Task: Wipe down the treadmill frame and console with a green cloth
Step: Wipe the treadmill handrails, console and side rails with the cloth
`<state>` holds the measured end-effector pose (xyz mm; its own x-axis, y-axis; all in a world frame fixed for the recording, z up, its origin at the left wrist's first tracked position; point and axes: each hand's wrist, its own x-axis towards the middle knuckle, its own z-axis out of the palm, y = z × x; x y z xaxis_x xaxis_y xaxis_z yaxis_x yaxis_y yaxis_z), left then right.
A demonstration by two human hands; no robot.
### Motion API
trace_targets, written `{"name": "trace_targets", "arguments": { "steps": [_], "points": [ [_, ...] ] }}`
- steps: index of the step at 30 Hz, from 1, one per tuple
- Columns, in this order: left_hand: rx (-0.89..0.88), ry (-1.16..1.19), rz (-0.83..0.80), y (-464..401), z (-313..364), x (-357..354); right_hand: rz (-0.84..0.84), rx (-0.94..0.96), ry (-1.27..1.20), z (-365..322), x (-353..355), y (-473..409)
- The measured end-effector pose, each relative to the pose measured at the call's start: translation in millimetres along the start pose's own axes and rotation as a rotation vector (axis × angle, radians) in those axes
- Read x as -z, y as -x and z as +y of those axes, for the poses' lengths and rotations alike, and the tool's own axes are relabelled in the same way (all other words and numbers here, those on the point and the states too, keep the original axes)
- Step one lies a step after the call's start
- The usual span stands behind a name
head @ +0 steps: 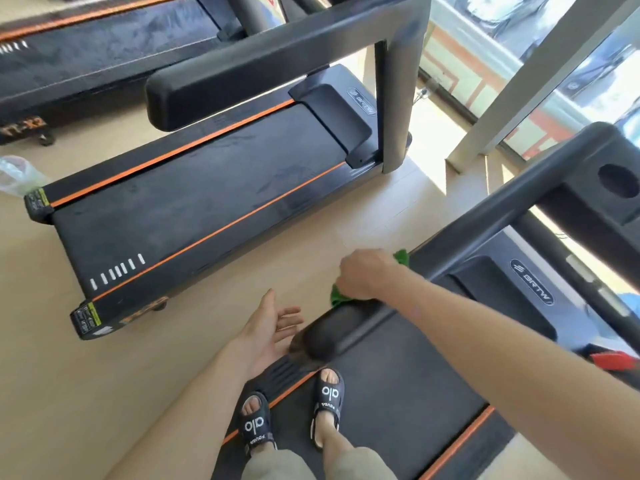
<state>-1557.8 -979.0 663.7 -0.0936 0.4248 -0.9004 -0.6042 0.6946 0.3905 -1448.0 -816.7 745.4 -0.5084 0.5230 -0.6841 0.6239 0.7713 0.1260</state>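
Observation:
I stand on a black treadmill with orange stripes, its belt under my feet. Its dark left handrail runs from the console at the upper right down to a padded end. My right hand grips a green cloth wrapped over the rail just above that padded end; the cloth shows on both sides of the fist. My left hand hovers beside the rail's end with fingers spread, palm up, holding nothing.
A second identical treadmill stands to the left across a strip of light wood floor, with a third behind it. A clear plastic bag lies at the far left. Windows and a white pillar are at the right.

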Motion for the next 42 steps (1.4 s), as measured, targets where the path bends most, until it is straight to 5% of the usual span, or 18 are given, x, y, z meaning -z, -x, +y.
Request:
{"name": "trace_targets", "arguments": {
  "steps": [5,11,14,18,22,25,30,34,39,42],
  "points": [
    [-0.127,-0.429,0.026,2.5,10.3,-35.1,0.080,-0.224,-0.048,64.5,2.1,-3.9],
    [-0.195,-0.382,0.092,1.5,26.3,-68.0,0.575,0.143,-0.148,-23.2,-62.3,36.0],
    [-0.278,-0.542,0.127,5.8,22.0,-75.8,0.936,0.262,-0.265,23.7,-92.3,31.0],
    [-0.412,-0.981,0.261,9.4,9.6,-92.7,1.109,0.197,-0.292,115.7,-88.7,6.2],
    [-0.501,-1.147,0.334,14.1,2.9,-96.6,1.156,-0.192,-0.445,164.7,-80.0,-8.3],
    [-0.552,-1.182,0.393,17.2,2.0,-99.6,1.161,-0.329,-0.529,125.7,-78.7,3.8],
    [-0.573,-1.195,0.419,23.2,2.5,-103.7,1.102,0.075,-0.551,18.1,-115.6,44.7],
    [-0.554,-1.203,0.431,21.2,3.0,-102.2,1.152,0.385,-0.324,74.1,-113.8,27.2],
    [-0.525,-1.180,0.373,16.7,4.4,-99.6,1.198,-0.032,-0.452,174.9,-91.7,-6.2],
    [-0.532,-1.175,0.331,15.2,6.6,-98.3,1.163,-0.258,-0.492,168.3,-85.5,-13.2]
  ]
}}
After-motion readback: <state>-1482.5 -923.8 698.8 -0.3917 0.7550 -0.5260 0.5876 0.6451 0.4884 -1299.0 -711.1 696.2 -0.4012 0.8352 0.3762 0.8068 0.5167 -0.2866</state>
